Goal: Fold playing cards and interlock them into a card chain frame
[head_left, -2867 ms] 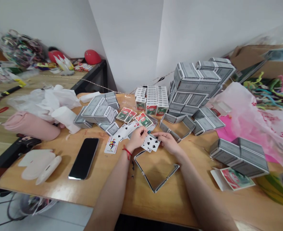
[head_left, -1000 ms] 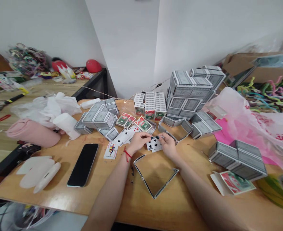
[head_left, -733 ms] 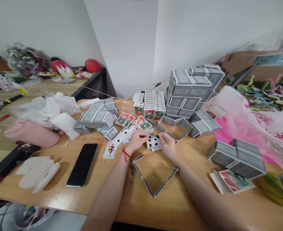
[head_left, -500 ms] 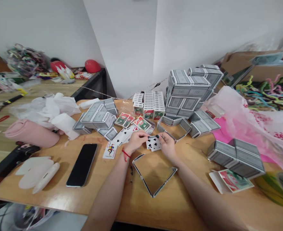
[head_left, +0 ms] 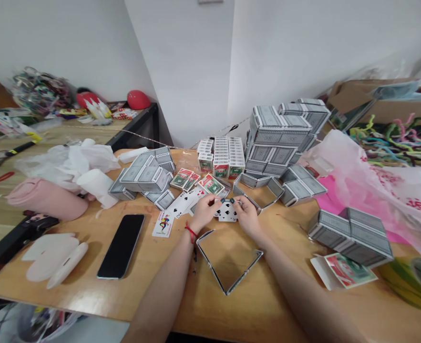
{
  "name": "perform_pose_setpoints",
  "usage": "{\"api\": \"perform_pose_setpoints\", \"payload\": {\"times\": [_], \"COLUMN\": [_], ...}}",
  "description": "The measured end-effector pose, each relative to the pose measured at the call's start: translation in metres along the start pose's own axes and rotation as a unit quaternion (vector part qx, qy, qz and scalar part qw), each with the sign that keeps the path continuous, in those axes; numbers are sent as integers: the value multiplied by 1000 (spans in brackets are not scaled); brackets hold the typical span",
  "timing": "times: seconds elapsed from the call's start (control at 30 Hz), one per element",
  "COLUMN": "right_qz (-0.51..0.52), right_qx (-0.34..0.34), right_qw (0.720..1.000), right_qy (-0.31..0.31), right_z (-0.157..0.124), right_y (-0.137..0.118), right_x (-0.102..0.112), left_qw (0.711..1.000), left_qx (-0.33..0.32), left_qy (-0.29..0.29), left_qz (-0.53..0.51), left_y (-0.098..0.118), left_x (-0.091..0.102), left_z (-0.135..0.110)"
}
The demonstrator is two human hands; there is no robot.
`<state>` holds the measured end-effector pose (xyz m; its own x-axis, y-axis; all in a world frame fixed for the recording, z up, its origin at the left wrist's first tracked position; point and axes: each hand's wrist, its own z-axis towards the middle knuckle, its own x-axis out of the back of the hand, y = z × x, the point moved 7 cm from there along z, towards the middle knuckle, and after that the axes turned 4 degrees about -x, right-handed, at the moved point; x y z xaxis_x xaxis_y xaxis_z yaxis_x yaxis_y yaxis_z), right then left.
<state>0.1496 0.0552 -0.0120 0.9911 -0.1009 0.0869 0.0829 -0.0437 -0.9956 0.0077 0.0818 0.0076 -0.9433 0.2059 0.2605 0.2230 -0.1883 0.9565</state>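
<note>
Between my two hands a playing card [head_left: 227,212] with black spades faces me, apparently with another card's edge beside it. My left hand [head_left: 206,211], with a red string bracelet at the wrist, pinches its left top edge. On the opposite side my right hand [head_left: 246,214] grips the card's top right part. Just in front of my wrists stands a bent frame of cards [head_left: 228,291], open at its far corner. Left of my left hand lie loose cards [head_left: 181,204] and a joker card [head_left: 163,224]. A second card frame [head_left: 267,202] stands beyond my right hand.
Card-built blocks [head_left: 278,133] are stacked high at the back right, with smaller ones [head_left: 146,174] at left. Several card packs [head_left: 225,155] stand behind. A phone [head_left: 120,245] and a pale case [head_left: 67,264] lie at left; another card block [head_left: 353,236] and yellow tape [head_left: 406,281] are at right.
My hands have drawn slightly closer together, and the card's face sits straighter, with the second card less fanned out. The bent frame and the other things stay in place.
</note>
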Motion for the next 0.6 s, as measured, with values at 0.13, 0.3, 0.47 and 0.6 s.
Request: {"api": "perform_pose_setpoints", "payload": {"times": [0.13, 0.3, 0.47, 0.6], "right_qz": [27, -9, -11, -17], "right_qx": [-16, -11, -48, -30], "right_qw": [996, 995, 992, 991], "right_qy": [-86, -99, -117, -127], "right_z": [-1, -2, -3, -3], "right_y": [-3, -7, -4, -9], "right_x": [-12, -16, -19, -17], "left_qw": [999, 999, 998, 999], "left_qx": [-8, -34, -23, -10], "left_qy": [41, 12, 22, 35], "left_qz": [25, 34, 45, 39], "left_y": [-2, 3, 0, -4], "left_x": [3, -2, -2, 0], "left_z": [1, 2, 1, 2]}}
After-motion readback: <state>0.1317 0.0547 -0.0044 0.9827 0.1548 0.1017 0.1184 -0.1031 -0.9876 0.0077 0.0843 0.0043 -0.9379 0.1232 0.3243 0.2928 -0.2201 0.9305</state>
